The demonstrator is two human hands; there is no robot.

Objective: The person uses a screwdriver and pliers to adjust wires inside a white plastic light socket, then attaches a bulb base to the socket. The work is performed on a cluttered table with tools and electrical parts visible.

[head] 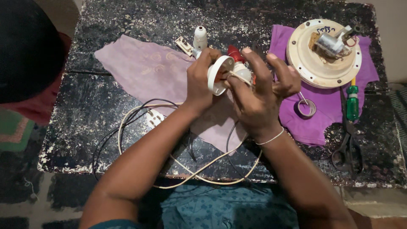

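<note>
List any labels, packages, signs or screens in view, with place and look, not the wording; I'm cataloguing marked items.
Handwritten mark: short dark scrawl on the round cream disc, top right, on the purple cloth.
No packages, signs or screens show.

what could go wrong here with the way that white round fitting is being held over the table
1. Both hands, left hand and right hand, hold the white round fitting in the air; a slip could drop it onto the hard table.
2. The white cable and black wire loop near the forearms and may snag.
3. The scissors lie close to the table's edge.
</note>
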